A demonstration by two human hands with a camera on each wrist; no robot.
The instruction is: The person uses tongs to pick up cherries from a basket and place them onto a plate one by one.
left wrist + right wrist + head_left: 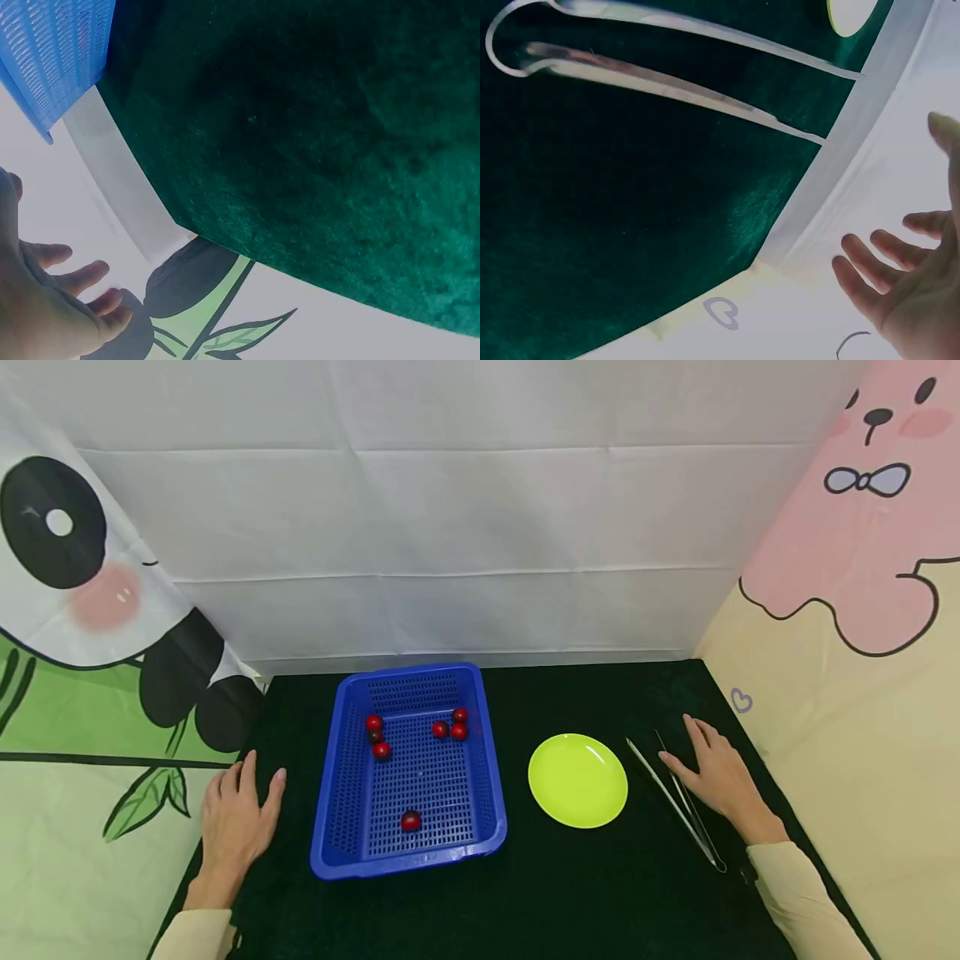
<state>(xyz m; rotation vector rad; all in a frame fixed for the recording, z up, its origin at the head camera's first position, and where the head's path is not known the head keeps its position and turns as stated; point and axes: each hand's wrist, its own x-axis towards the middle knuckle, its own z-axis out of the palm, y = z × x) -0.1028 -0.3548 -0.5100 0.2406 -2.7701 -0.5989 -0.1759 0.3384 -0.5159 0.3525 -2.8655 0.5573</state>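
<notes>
My left hand (238, 818) is over the table's left edge, fingers spread and holding nothing. To its right stands a blue plastic basket (322, 827) with several small red tomatoes inside; one tomato (410, 821) lies alone near the basket's front. Over on the right, my right hand (720, 774) hovers beside a pair of metal tongs (675, 806), its fingers loosely extended and gripping nothing. The tongs lie with their arms spread and the bend toward me, as the right wrist view also shows. A yellow-green plate (577, 781) sits between basket and tongs.
Dark green cloth (555, 893) covers the table. A white sheet (480, 527) hangs behind it. Printed cloths border both sides, with a panda (97, 543) on the left and a pink bear (847, 552) on the right.
</notes>
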